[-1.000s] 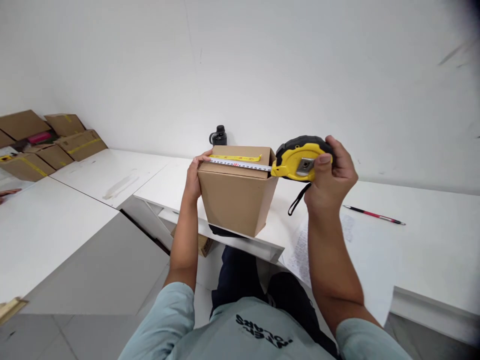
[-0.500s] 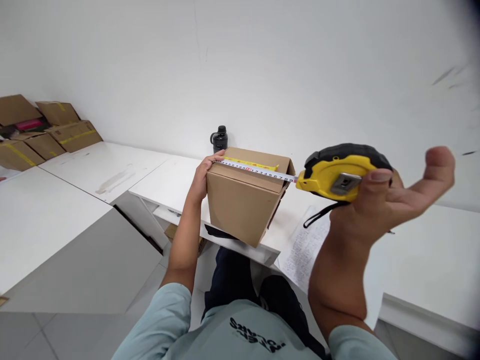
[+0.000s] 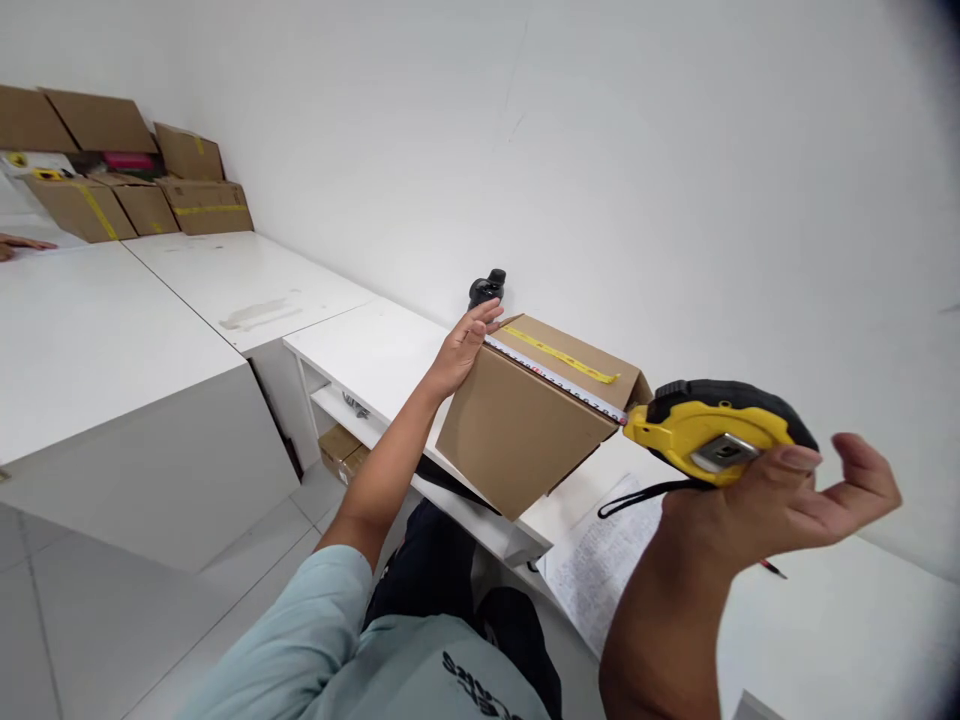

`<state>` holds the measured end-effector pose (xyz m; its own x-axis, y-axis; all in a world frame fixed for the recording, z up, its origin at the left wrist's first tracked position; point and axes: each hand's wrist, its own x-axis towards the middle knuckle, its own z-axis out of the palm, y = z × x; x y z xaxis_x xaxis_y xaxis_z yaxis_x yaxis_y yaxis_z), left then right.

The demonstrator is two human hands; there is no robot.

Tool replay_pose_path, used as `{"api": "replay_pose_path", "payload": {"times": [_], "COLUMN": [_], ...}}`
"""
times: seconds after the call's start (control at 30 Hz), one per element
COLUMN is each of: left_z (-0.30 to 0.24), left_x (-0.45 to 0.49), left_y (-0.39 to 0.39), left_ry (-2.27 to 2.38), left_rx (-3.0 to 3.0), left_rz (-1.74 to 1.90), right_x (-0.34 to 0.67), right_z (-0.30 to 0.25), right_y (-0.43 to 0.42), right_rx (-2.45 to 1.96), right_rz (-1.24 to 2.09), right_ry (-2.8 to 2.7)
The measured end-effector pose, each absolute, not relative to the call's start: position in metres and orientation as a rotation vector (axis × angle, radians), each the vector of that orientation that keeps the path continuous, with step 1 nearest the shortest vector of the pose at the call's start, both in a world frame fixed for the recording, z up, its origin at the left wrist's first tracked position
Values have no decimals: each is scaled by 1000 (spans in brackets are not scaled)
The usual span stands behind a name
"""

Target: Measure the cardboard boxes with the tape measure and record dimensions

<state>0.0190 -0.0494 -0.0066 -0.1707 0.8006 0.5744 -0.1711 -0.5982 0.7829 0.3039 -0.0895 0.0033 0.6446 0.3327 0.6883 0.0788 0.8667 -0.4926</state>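
A brown cardboard box (image 3: 525, 430) sealed with yellow tape stands on the front edge of a white desk (image 3: 375, 350). My left hand (image 3: 461, 350) rests against the box's far left top corner with fingers stretched, pinning the tape's end there. The white measuring blade (image 3: 555, 378) runs along the box's top front edge to a yellow and black tape measure (image 3: 712, 435). My right hand (image 3: 780, 495) holds that case between thumb and palm, its other fingers spread loosely. A black wrist strap (image 3: 637, 495) hangs from the case.
A printed paper sheet (image 3: 600, 570) lies on the desk right of the box, with a pen tip (image 3: 772, 570) showing behind my right hand. A black bottle (image 3: 487, 288) stands by the wall. Several cardboard boxes (image 3: 142, 195) sit far left, near another person's hand (image 3: 19, 245).
The view has swung left and tilted. My right hand with the tape measure has dropped lower, close to the box's right corner. My left hand's fingers have straightened on the box corner.
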Motion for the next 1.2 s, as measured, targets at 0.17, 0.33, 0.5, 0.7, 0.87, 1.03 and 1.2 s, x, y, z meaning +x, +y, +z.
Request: {"api": "replay_pose_path", "payload": {"times": [0.17, 0.33, 0.5, 0.7, 0.87, 1.03, 1.2], "left_z": [-11, -10, -12, -13, -17, -17, -11], "left_x": [25, 28, 30, 34, 34, 34, 40], "left_y": [-51, -58, -57, -53, -51, -47, -48], "left_ry": [842, 850, 825, 873, 835, 842, 941], "left_rx": [1413, 1451, 1464, 1439, 1506, 1519, 1498], "left_rz": [1940, 1946, 1964, 1971, 2001, 1986, 2010], "right_x": [312, 309, 290, 270, 269, 272, 279], "right_z": [0, 0, -3, -1, -1, -8, -17], "right_y": [-84, -92, -103, -111, -113, -108, -102], "right_rx": [-464, -579, -560, -553, -583, -491, -479], "right_rz": [131, 114, -25, -121, -111, -54, -30], "right_ry": [-824, -749, -711, -738, -731, -703, -747]}}
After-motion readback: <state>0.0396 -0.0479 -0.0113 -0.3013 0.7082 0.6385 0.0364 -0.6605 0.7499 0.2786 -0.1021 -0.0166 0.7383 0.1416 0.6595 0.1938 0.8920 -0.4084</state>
